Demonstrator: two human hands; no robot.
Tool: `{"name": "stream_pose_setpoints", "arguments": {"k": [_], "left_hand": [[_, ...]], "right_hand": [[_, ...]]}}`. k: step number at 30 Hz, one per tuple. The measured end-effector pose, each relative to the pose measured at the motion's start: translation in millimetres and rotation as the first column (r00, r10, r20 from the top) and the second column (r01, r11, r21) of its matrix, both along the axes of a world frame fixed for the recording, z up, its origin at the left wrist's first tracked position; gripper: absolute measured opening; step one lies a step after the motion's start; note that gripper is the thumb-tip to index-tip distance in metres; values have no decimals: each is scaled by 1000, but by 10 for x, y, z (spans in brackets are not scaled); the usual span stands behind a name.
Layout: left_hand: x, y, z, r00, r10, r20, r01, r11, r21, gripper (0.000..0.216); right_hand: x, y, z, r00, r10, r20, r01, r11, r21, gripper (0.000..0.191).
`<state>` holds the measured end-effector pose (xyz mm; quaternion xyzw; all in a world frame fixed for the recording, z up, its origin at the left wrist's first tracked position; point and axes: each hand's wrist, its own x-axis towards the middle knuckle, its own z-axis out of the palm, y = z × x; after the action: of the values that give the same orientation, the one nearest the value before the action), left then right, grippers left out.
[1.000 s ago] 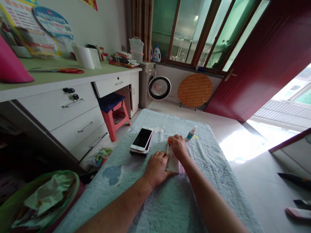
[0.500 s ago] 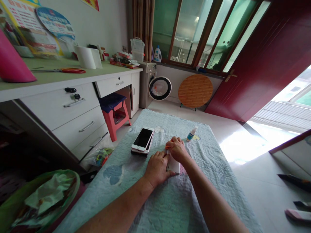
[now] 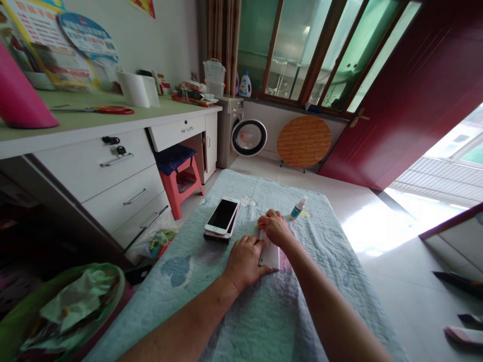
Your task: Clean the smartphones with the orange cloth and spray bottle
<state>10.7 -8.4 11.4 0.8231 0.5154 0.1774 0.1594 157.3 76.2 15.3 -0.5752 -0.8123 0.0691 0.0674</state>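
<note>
A flat white phone (image 3: pixel 270 255) lies on the cloth-covered table, partly hidden under my hands. My left hand (image 3: pixel 244 259) grips its near left part, with the thumb along the near edge and the fingers along the left side. My right hand (image 3: pixel 274 227) is closed over the phone's far end, pressing a small orange cloth (image 3: pixel 261 223) against it; most of that cloth is covered by the fingers. Left of my hands, a white phone with a dark screen (image 3: pixel 224 216) rests on another device. A small spray bottle (image 3: pixel 298 208) with a blue label stands just beyond my right hand.
A pale blue quilted cover (image 3: pixel 241 322) drapes the table. At the lower left is a lined waste bin (image 3: pixel 116 281). A pink stool (image 3: pixel 175 193) stands by the white desk (image 3: pixel 113 166). Farther back are a washing machine with its door (image 3: pixel 249 138) ajar and a round wooden tabletop (image 3: pixel 304 142).
My right hand has shifted very slightly along the phone's far end, still pressing the orange cloth. My left hand stays in place.
</note>
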Motion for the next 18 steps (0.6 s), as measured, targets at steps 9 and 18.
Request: {"name": "stream_pose_setpoints", "arguments": {"k": [9,18], "left_hand": [[-6,-6,-20,1000,4,6,-4,1000,15,54],[-4,-12,-19,1000,2,-23,-1,1000,22,52]], "right_hand": [[39,16,-24,995,-95,44,95,995,7,28],[389,-59,-1,977,-210,48,212,976,-55,29]]}}
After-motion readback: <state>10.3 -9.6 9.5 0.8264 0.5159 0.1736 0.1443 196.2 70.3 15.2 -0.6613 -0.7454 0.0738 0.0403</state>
